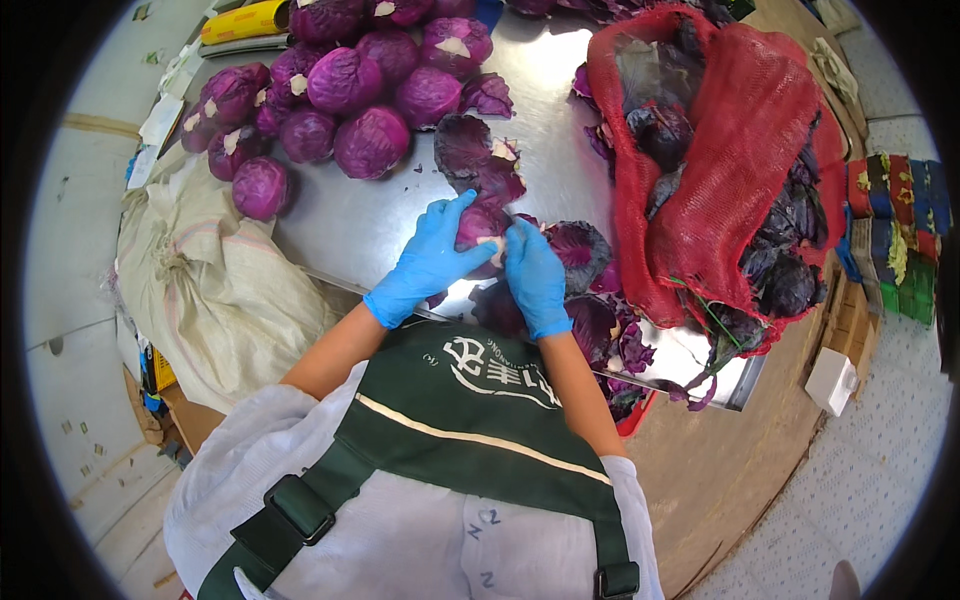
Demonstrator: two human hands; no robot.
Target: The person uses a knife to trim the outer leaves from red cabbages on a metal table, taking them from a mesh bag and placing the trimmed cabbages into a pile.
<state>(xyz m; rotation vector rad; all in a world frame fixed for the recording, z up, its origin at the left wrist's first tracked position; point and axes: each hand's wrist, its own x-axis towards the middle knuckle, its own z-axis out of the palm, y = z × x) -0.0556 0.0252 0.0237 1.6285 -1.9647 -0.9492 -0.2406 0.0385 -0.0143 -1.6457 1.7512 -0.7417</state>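
My left hand [435, 251], in a blue glove, grips a small red cabbage [480, 223] from its left side, thumb near the pale cut stem. My right hand [534, 270], gloved alike, is curled at the cabbage's right side; whether it holds a tool is hidden. Loose outer leaves [463, 150] lie just beyond the cabbage, and more dark leaves [579, 251] lie right of my right hand. Several trimmed cabbages [373, 142] are piled at the back left of the metal table [352, 217].
A red mesh sack [739, 157] with dark, leafy cabbages covers the table's right side. A whitish woven sack [217, 285] stands at the left edge. A yellow roll [244, 22] lies at the back left. Part of a red container [637, 418] shows below the front edge.
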